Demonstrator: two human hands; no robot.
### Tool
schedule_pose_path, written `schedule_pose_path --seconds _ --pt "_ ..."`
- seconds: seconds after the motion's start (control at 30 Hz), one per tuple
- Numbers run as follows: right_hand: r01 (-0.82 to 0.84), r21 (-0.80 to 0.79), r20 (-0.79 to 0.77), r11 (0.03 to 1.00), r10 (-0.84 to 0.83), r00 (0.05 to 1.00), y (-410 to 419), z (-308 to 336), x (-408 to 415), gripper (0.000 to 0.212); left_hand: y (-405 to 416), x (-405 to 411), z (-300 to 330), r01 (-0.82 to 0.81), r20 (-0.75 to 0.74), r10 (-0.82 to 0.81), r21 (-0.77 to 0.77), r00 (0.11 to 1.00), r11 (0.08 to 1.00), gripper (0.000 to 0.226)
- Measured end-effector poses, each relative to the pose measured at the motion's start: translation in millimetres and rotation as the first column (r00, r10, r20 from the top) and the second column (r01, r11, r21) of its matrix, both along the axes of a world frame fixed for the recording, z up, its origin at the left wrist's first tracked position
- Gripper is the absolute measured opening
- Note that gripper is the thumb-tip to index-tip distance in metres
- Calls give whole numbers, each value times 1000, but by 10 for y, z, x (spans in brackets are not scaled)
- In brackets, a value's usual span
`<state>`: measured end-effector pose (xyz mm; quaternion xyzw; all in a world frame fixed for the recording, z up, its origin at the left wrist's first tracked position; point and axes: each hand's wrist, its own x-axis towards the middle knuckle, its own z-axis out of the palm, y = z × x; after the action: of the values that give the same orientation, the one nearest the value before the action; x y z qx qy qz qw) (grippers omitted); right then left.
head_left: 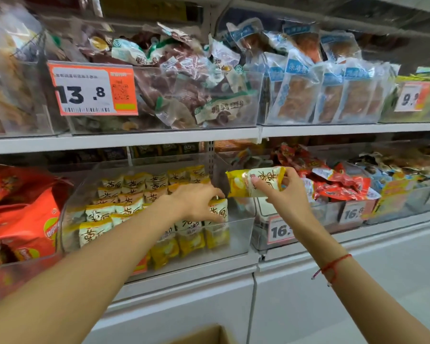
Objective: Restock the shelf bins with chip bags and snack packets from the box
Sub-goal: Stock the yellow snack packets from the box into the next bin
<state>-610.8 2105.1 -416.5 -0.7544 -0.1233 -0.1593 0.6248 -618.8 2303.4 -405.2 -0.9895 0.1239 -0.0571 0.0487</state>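
Two hands work at one clear bin (241, 234) on the lower shelf. The left hand (196, 199) presses on the front row of yellow-and-white packets (219, 212), its grip closed over their tops, likely steadying them upright. The right hand (283, 192) pinches another packet (255, 181) sideways just above the bin's empty right end, apparently ready to slot in. A corner of the cardboard box (204, 335) shows below.

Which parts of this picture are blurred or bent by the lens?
Head view: wide-angle lens bows the shelf edge; top left corner smeared; 13.8 price tag sharp; glare whitens the clear bin front; right hand and its yellow packet are fairly crisp.
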Motion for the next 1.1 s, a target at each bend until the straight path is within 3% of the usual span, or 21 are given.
schedule_pose_path --seconds 0.07,0.23,0.37,0.47,0.57,0.77,0.97,1.03,1.07,1.1 --pt "-32 0 -3 999 32 999 20 -7 51 38 -13 42 -34 -2 30 1 48 1000 999 71" --pt "-42 -4 -1 999 42 999 15 -5 89 37 136 13 -13 -11 -3 11 -51 1000 999 74" --pt "-32 -22 37 999 33 999 19 -9 62 34 122 -4 -141 -55 53 58 -64 997 996 70" --pt "-30 6 23 1000 30 999 17 -11 56 29 180 3 -128 -46 47 56 -191 997 981 83" --pt "-34 40 4 999 34 999 19 -1 56 27 204 -1 -105 -104 -69 87 -311 994 945 95" --pt "-63 54 -28 997 64 998 -4 -12 67 32 225 36 -173 -138 -148 112 -182 983 974 66" --pt "-102 41 -58 994 104 993 -46 11 23 35 129 -16 -137 -175 -120 160 -123 980 977 62" --pt "-112 65 -81 992 118 990 -50 45 1 36 105 -35 -93 -158 -88 141 -233 986 959 60" --pt "-108 74 -87 991 114 990 -55 67 -8 37 74 -58 -53 -148 -79 127 -387 989 910 56" --pt "-101 78 -89 992 108 990 -60 92 -19 38 29 -99 -6 -133 -81 105 -584 991 801 52"
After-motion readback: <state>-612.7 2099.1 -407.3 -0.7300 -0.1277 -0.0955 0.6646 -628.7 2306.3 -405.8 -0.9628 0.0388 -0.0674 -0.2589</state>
